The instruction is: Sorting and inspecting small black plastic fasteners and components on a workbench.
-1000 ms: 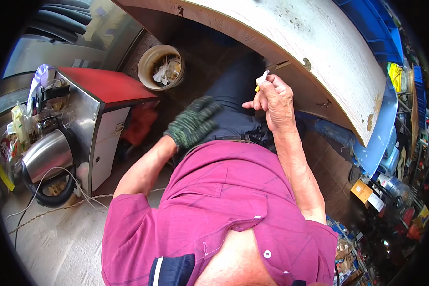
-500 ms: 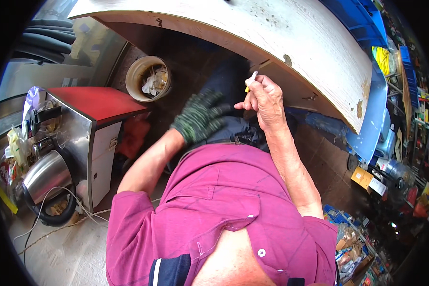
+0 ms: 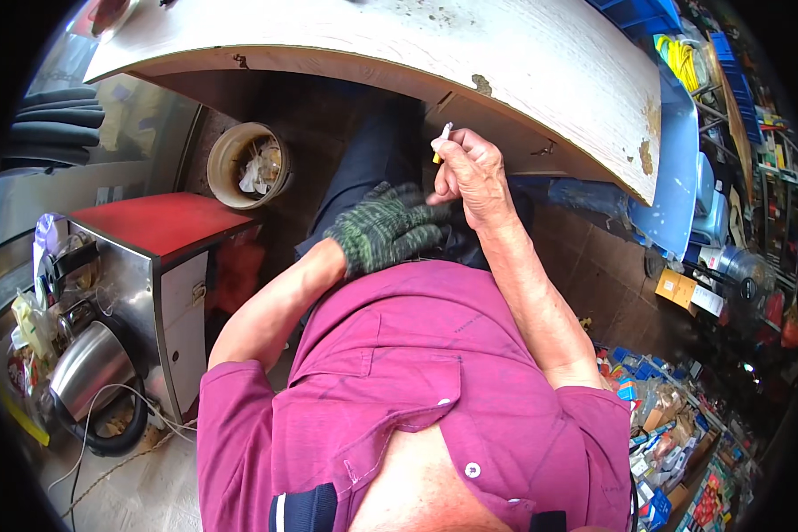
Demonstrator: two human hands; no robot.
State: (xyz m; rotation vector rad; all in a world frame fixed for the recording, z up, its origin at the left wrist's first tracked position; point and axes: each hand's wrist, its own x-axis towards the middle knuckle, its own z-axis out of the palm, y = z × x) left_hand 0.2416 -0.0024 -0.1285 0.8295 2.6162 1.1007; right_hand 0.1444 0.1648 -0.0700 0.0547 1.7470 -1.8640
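Observation:
My left hand (image 3: 384, 229) wears a green and black knitted glove. It lies flat over my lap with its fingers stretched out and holds nothing. My bare right hand (image 3: 474, 177) is raised just in front of the white desk's edge. Between its thumb and index finger it pinches a cigarette (image 3: 446, 131), white with a yellow end showing below the thumb. The other fingers are curled, close to the gloved fingertips.
The white desk (image 3: 381, 31), worn along its edge, spans the front. A pale bucket (image 3: 215, 173) with rubbish stands at its left. Beside me are a red-topped cabinet (image 3: 164, 222), a steel kettle (image 3: 89, 368) and cords. Shelves and boxed goods (image 3: 678, 288) crowd the right.
My gloved left hand has moved right and closer to my right hand, its fingers less spread. The right hand still pinches the cigarette. The whole view has shifted slightly.

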